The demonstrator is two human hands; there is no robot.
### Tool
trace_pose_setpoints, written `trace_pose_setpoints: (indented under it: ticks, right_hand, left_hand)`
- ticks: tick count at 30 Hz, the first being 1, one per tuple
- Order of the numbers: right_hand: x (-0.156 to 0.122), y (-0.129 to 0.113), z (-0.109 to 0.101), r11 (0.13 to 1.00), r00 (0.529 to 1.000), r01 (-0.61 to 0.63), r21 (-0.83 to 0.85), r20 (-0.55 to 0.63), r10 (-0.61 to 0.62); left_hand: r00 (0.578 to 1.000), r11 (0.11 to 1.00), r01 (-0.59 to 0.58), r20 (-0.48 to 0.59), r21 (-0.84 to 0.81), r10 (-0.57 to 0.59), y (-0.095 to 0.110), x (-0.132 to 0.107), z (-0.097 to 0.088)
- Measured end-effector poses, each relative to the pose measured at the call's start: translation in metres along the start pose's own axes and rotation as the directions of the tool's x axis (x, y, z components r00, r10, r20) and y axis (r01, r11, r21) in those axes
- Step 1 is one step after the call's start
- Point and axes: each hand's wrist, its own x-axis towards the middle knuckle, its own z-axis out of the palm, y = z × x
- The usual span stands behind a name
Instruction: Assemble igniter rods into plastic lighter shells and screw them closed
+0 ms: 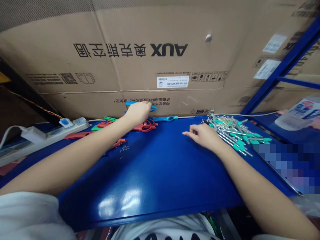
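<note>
The left hand (138, 112) is closed around a blue plastic piece (129, 103), whose ends stick out on both sides of the fist, raised over the back of the worktop (162, 166); the grip around its middle probably keeps it steady. Below and beside that hand lie red handles (147, 125) and a green handle (110, 118), grouped on the left, likely to be within its easy reach. The right hand (203, 135) is loosely curled, thumb beneath the bent forefinger; whether it has hold of anything cannot be told. It is just beside a heap of metal rods with green ends (238, 136), seemingly kept on that side for the same reason. Between the two groups, a blue handle with a metal rod (163, 118) lies along the back edge, perhaps to stay out of the way. The cardboard (140, 26) standing behind may stop small parts slipping off
</note>
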Motion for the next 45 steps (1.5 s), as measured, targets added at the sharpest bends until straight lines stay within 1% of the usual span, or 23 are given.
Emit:
trace_pose_setpoints:
  ticks: [3, 5, 7, 8, 10, 12, 14, 16, 18, 19, 20, 22, 24, 26, 27, 29, 31, 34, 36, 42, 45]
  right_hand:
    - [-0.001, -0.007, 0.001, 0.999, 0.998, 0.041, 0.027, -0.058, -0.039]
    - [-0.002, -0.009, 0.002, 0.992, 0.994, 0.079, 0.102, -0.084, -0.070]
    - [-0.003, -0.011, 0.003, 0.969, 0.987, 0.152, 0.193, -0.090, -0.136]
    - [-0.004, -0.012, 0.004, 0.949, 0.980, 0.198, 0.247, -0.078, -0.184]
    - [-0.006, -0.015, 0.005, 0.885, 0.959, 0.264, 0.384, -0.009, -0.282]
    - [-0.010, -0.021, 0.007, 0.805, 0.927, 0.266, 0.530, 0.088, -0.364]
    - [-0.013, -0.028, 0.010, 0.741, 0.890, 0.254, 0.621, 0.150, -0.431]
    - [-0.015, -0.035, 0.013, 0.717, 0.863, 0.268, 0.644, 0.169, -0.475]
    - [-0.015, -0.038, 0.017, 0.721, 0.854, 0.259, 0.643, 0.197, -0.482]
    - [-0.015, -0.039, 0.018, 0.727, 0.854, 0.237, 0.644, 0.219, -0.472]
    - [-0.015, -0.039, 0.020, 0.732, 0.857, 0.213, 0.647, 0.236, -0.458]
    - [-0.014, -0.038, 0.022, 0.726, 0.859, 0.198, 0.659, 0.240, -0.452]
    - [-0.015, -0.038, 0.022, 0.703, 0.841, 0.231, 0.672, 0.226, -0.492]
    - [-0.016, -0.038, 0.021, 0.684, 0.809, 0.273, 0.676, 0.223, -0.543]
    - [-0.016, -0.039, 0.021, 0.682, 0.796, 0.286, 0.673, 0.229, -0.560]
    - [-0.017, -0.039, 0.021, 0.690, 0.783, 0.308, 0.655, 0.237, -0.575]
    - [-0.017, -0.039, 0.022, 0.701, 0.774, 0.324, 0.636, 0.248, -0.583]
    - [-0.015, -0.036, 0.024, 0.703, 0.763, 0.327, 0.631, 0.263, -0.590]
    - [-0.014, -0.033, 0.023, 0.703, 0.771, 0.329, 0.631, 0.251, -0.586]
    - [-0.009, -0.021, 0.016, 0.753, 0.869, 0.350, 0.557, 0.108, -0.484]
    - [-0.007, -0.016, 0.015, 0.766, 0.888, 0.353, 0.537, 0.065, -0.455]
  left_hand:
    - [0.990, 0.991, -0.133, -0.048, -0.028, 0.132, 0.027, -0.023, -0.003]
    - [0.973, 0.972, -0.229, -0.035, -0.060, 0.227, 0.046, -0.042, -0.001]
    - [0.949, 0.944, -0.315, -0.011, -0.102, 0.316, 0.065, -0.062, 0.005]
    - [0.935, 0.927, -0.352, -0.001, -0.126, 0.355, 0.073, -0.072, 0.008]
    - [0.911, 0.898, -0.405, 0.013, -0.175, 0.413, 0.086, -0.089, 0.017]
    - [0.894, 0.874, -0.430, 0.027, -0.227, 0.447, 0.095, -0.104, 0.023]
    - [0.881, 0.844, -0.442, 0.031, -0.305, 0.473, 0.098, -0.117, 0.027]
    - [0.884, 0.745, -0.402, -0.012, -0.532, 0.467, 0.095, -0.130, 0.027]
    - [0.906, 0.683, -0.343, -0.036, -0.645, 0.421, 0.087, -0.142, 0.027]
    - [0.914, 0.677, -0.331, -0.044, -0.657, 0.404, 0.081, -0.146, 0.027]
    - [0.919, 0.691, -0.334, -0.060, -0.641, 0.389, 0.074, -0.150, 0.029]
    - [0.942, 0.750, -0.307, -0.074, -0.585, 0.328, 0.059, -0.153, 0.037]
    - [0.968, 0.786, -0.244, -0.093, -0.569, 0.233, 0.045, -0.151, 0.049]
    - [0.978, 0.786, -0.206, -0.105, -0.583, 0.178, 0.035, -0.146, 0.061]
    - [0.980, 0.774, -0.198, -0.101, -0.601, 0.172, 0.032, -0.144, 0.066]
    - [0.974, 0.745, -0.221, -0.110, -0.630, 0.196, 0.028, -0.140, 0.073]
    - [0.967, 0.732, -0.252, -0.138, -0.633, 0.213, 0.028, -0.139, 0.075]
    - [0.965, 0.742, -0.260, -0.171, -0.618, 0.197, 0.030, -0.140, 0.074]
    - [0.968, 0.738, -0.248, -0.184, -0.627, 0.169, 0.030, -0.142, 0.074]
    - [0.978, 0.709, -0.195, -0.187, -0.677, 0.090, 0.030, -0.142, 0.073]
    - [0.981, 0.696, -0.180, -0.180, -0.696, 0.074, 0.031, -0.143, 0.073]
